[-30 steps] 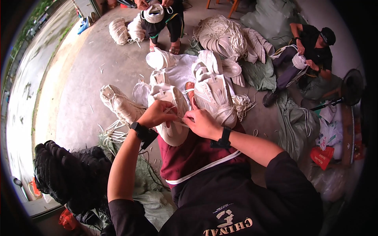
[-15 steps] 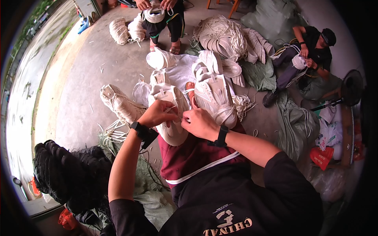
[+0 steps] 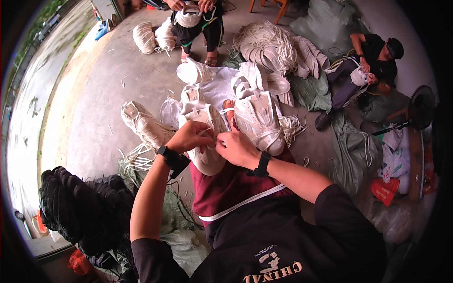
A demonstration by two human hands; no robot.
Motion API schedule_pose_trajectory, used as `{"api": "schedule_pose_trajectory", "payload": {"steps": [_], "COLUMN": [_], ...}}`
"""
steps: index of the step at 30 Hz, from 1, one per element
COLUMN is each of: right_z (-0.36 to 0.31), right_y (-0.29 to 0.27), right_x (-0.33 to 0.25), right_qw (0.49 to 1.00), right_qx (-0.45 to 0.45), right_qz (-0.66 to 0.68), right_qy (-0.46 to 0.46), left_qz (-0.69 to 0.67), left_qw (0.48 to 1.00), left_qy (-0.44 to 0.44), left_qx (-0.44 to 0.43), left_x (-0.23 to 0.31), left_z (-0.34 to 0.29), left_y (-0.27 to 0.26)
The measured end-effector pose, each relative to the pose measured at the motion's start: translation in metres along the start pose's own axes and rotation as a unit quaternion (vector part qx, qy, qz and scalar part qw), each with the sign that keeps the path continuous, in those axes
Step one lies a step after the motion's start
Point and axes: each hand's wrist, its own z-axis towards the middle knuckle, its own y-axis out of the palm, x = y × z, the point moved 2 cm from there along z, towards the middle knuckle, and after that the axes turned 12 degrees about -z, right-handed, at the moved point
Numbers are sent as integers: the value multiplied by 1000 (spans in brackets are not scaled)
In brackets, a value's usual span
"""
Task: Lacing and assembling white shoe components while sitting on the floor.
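Note:
A white sneaker upper [image 3: 207, 162] lies across my lap, its heel loop pointing away from me. Over its lacing area, my left hand [image 3: 190, 137] pinches a thin white shoelace [image 3: 205, 132] between thumb and fingers. Close beside it, my right hand [image 3: 237, 149] is closed with its fingertips almost meeting the left ones. The lace between the fingertips is mostly hidden. To the right of this shoe rests a second white sneaker upper [image 3: 257, 115], with lace lying across its front.
Bundled white uppers [image 3: 141, 120] stand at the left, with loose laces [image 3: 137, 159] below. A black pile of uppers [image 3: 78, 203] lies nearer. Across from me, a person [image 3: 196, 21] handles a white upper; another person [image 3: 377, 61] sits right, near a black fan [image 3: 422, 106].
My right hand has shifted very slightly left, toward the left hand. Both hands stay over the same shoe.

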Motion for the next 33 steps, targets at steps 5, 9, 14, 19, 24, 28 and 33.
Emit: {"api": "schedule_pose_trajectory", "payload": {"steps": [5,9,14,19,24,28,33], "right_z": [9,6,-4,-6,6,6,8], "right_y": [4,7,-13,-15,-1,2,2], "right_x": [1,6,5,18,34,36,38], "right_qw": [1000,999,997,999,996,990,988], "right_qx": [-8,8,-66,38,-20,-61,-62], "right_qz": [-13,0,-8,-2,83,128,131], "right_qy": [-14,-32,36,-38,-26,-26,-48], "left_qz": [2,16,25,2,-1,-9,-2], "left_qw": [1000,1000,1000,1000,1000,1000,1000], "left_qy": [6,6,-8,-5,-3,-7,-7], "left_qx": [1,9,16,2,1,2,0], "left_x": [0,6,11,8,8,6,7], "left_z": [0,-4,-13,-11,-6,-4,-5], "left_y": [-1,1,7,8,3,2,1]}}
